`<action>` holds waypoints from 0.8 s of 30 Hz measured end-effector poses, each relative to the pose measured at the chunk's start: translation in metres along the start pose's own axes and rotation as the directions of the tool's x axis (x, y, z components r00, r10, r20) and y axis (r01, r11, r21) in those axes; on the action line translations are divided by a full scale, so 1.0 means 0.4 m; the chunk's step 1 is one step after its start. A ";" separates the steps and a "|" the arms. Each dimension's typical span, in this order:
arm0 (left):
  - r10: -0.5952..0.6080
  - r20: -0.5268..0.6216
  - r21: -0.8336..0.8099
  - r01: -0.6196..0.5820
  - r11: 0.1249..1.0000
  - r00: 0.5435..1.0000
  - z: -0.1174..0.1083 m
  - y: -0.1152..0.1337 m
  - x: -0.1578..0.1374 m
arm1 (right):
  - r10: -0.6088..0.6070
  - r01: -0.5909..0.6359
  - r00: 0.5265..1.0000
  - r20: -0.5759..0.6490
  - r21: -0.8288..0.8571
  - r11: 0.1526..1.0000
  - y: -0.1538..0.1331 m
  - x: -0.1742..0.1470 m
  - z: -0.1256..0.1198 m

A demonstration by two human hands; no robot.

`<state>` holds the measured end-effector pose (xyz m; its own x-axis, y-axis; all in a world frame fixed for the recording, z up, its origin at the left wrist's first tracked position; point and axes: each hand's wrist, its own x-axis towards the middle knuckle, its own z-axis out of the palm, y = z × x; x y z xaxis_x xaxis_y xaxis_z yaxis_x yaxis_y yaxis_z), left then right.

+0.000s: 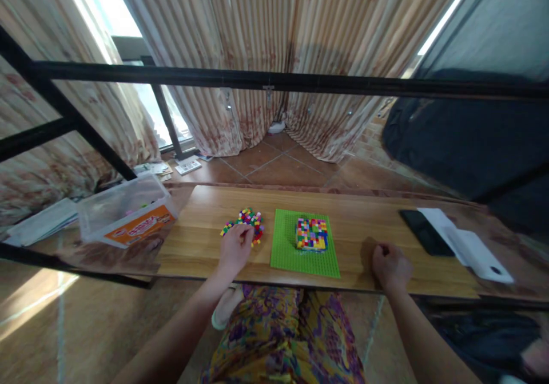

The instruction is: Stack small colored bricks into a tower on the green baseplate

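My left hand [237, 248] is over the near side of a loose pile of small colourful building bricks [249, 217]. Its fingers are pinched together, and whatever lies between them is hidden. To the right of that pile, a green baseplate [283, 246] bears a squarish block of multicoloured bricks [311, 234], several layers high, with a gap in its top layer. Farther right, my right hand [392, 266] rests on the wooden board in a loose fist, apart from the baseplate, with nothing showing in it.
A clear plastic box [124, 206] with an orange label stands left of the wooden board [355, 218]. At the right end lie a dark phone [426, 232] and a white case or box [482, 255]. A black metal bar [274, 79] crosses beyond the board, before curtains [240, 29].
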<state>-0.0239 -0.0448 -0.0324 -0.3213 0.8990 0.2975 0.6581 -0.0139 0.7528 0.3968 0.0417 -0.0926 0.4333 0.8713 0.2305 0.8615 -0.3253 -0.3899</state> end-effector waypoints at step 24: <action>-0.190 0.066 0.409 0.147 0.901 0.980 0.033 0.012 -0.084 | -0.109 0.110 0.992 0.055 -0.006 0.994 0.036 0.019 0.020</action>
<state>-0.0009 -0.0693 -0.0464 -0.3949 0.9121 0.1102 0.8240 0.2986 0.4815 0.4102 0.0465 -0.1034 0.3214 0.9204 0.2224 0.9055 -0.2300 -0.3566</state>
